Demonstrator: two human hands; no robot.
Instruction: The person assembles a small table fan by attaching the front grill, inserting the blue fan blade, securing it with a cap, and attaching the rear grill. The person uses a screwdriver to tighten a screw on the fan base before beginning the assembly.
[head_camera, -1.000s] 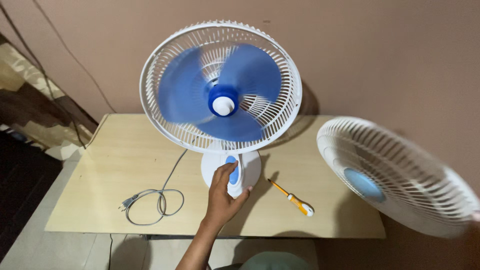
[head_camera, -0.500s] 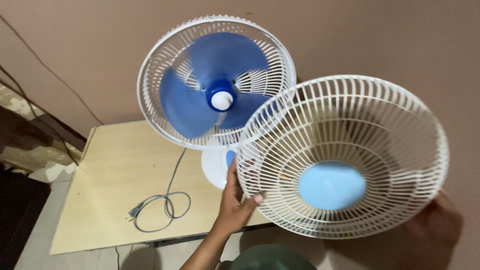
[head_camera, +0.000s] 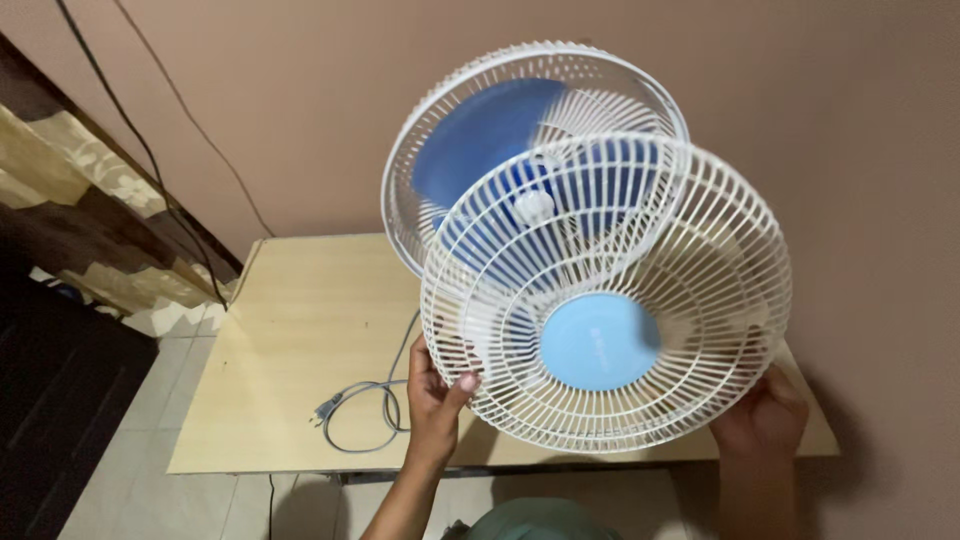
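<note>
Front grille (head_camera: 640, 240): white wire cover with a pale blue round centre disc, held in the middle of the frame, tilted, in front of the fan and overlapping its lower right part.
Left hand (head_camera: 432, 395): lower centre of the frame, at the grille's lower left rim; thumb pressed onto the rim wires from the front, fingers curled behind the rim, so the rim is pinched between them.
Right hand (head_camera: 762, 415): lower right of the frame, at the grille's lower right rim; fingers wrap the edge, though their exact spread cannot be told in the shadow.
Fan (head_camera: 500, 120): upper centre of the frame, standing on the table, white rear cage with blue blades seen through the held grille.
Table (head_camera: 300, 330): light wood top, centre left, set against the wall.
Power cord (head_camera: 365, 405): grey, coiled in a loose loop on the table, just left of the left hand.
Curtain (head_camera: 90, 200): brown and cream, patterned, at the left edge of the frame.
</note>
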